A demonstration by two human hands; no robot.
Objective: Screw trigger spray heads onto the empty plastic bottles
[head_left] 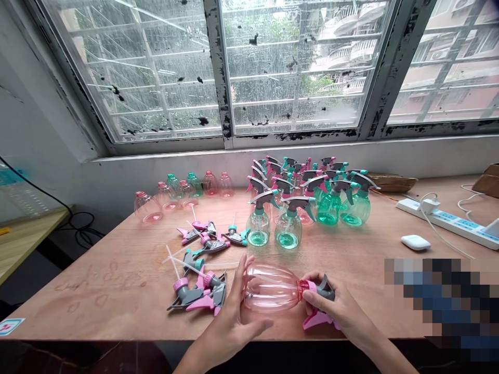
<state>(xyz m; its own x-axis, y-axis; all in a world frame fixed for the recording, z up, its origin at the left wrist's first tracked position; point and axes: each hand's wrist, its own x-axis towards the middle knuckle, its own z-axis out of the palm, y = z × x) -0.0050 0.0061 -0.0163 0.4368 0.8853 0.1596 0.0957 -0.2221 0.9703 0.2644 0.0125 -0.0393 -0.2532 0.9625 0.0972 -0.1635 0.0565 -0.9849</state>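
Note:
A clear pink spray bottle (271, 290) lies on its side just above the wooden table's (117, 291) front edge. My left hand (232, 317) wraps round its rounded body. My right hand (335, 309) is closed on the grey and pink trigger head (320, 298) at the bottle's neck, with its pink lever pointing down. Loose trigger heads (202, 288) with white dip tubes lie just left of my left hand.
Several finished teal and pink spray bottles (307, 200) stand mid-table. Capless pink and teal bottles (183, 192) line the back left. A power strip (448, 221), white cables and a white case (415, 242) lie at right. A blurred patch covers the right front.

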